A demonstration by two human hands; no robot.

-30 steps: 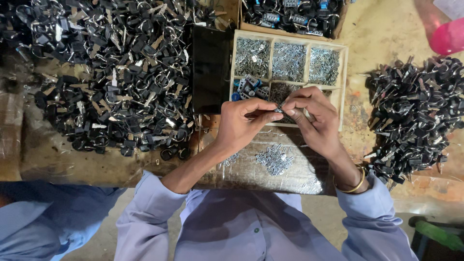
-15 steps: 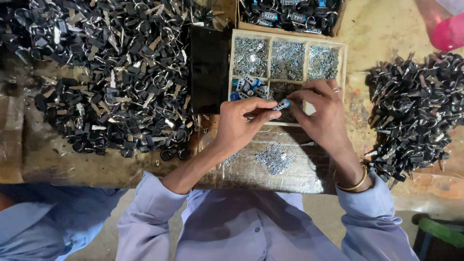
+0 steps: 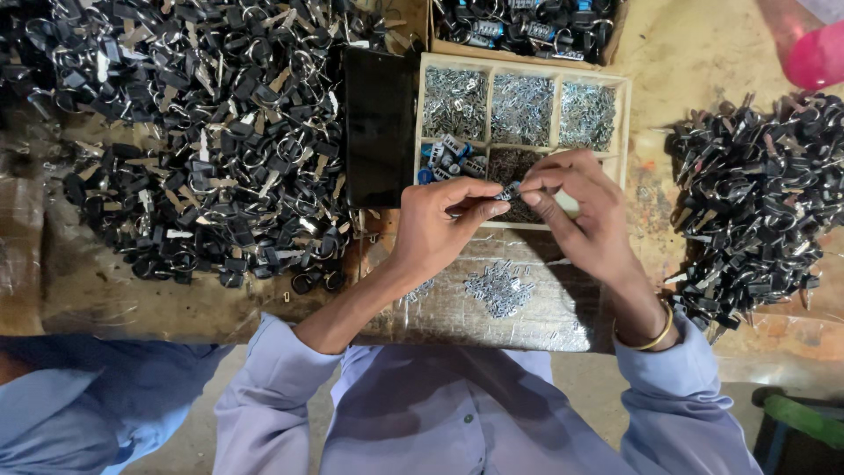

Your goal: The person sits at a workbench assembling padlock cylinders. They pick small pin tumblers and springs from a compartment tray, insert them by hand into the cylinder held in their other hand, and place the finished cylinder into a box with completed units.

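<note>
1. Near the bench's front edge, a small heap of silver parts (image 3: pixel 498 288) is lying finished or waiting; which, I cannot tell.
2. Above the wooden tray (image 3: pixel 626 114), the left hand (image 3: pixel 437 230) and right hand (image 3: pixel 587 211) are pinching one small blue-and-metal piece (image 3: pixel 509 189) together.
3. Farther back, large black heaps (image 3: pixel 189 141) are sitting unprocessed.

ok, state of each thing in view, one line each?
left hand: pinching small metal part
right hand: pinching the same part
wooden tray: open, compartments filled with small parts
loose silver pieces: heaped on the board
left pile: spread wide
right pile: heaped
</note>
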